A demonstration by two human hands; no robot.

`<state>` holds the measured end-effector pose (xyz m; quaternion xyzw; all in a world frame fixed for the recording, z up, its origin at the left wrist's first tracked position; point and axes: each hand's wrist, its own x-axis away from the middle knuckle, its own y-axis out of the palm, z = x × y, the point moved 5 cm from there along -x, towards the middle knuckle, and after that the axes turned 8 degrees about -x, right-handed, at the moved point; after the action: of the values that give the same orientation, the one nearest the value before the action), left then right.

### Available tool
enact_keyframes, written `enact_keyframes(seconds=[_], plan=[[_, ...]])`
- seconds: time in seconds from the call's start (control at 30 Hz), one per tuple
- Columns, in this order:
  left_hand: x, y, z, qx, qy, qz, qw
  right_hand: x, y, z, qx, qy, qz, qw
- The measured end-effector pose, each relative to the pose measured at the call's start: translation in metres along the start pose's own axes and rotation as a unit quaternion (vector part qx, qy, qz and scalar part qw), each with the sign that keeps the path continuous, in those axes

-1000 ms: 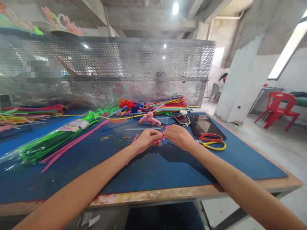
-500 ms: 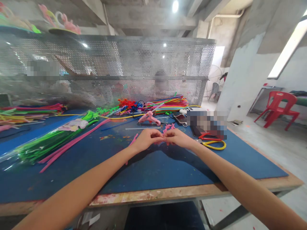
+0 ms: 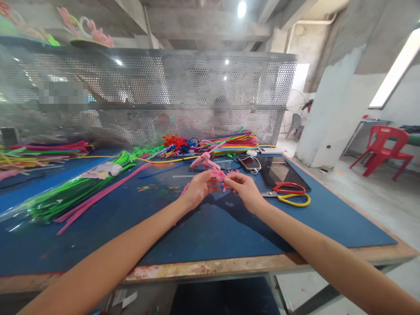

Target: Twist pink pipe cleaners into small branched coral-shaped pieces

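Note:
Over the blue mat, my left hand [image 3: 199, 191] has its thumb and fingers closed on a looped pink pipe cleaner piece [image 3: 217, 174]. My right hand [image 3: 245, 189] pinches at the right end of the same piece, its thumb and forefinger together. Just beyond the fingers, partly hidden by my right hand, lie more pink twisted pieces [image 3: 233, 172]. A pink hot glue gun [image 3: 201, 161] rests behind my left hand. Below my left wrist a pink pipe cleaner [image 3: 184, 190] pokes out, mostly covered by the forearm.
Scissors [image 3: 293, 200] with red and yellow handles lie right of my right hand, by a black tablet [image 3: 282, 171] and a phone [image 3: 251, 163]. Bagged green pipe cleaners [image 3: 62, 199] and loose pink ones [image 3: 105, 197] lie left. A perforated metal screen [image 3: 147, 96] closes the back.
My hands have drawn slightly apart and turned, so the pink piece now shows above and between the fingers. The fingertips met before and hid it.

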<state>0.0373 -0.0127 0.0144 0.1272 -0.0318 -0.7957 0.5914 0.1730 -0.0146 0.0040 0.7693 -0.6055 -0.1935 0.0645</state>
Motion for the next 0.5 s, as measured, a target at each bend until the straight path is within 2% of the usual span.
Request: enact_keyframes(seconds=[0.23, 0.5], plan=[[0.005, 0.008, -0.001, -0.109, 0.029, 0.024, 0.993, 0.003, 0.005, -0.002, 0.013, -0.002, -0.017, 1.0], [0.008, 0.006, 0.013, -0.233, 0.094, 0.061, 0.966, 0.003, 0.013, -0.006, 0.134, -0.068, -0.112, 0.982]])
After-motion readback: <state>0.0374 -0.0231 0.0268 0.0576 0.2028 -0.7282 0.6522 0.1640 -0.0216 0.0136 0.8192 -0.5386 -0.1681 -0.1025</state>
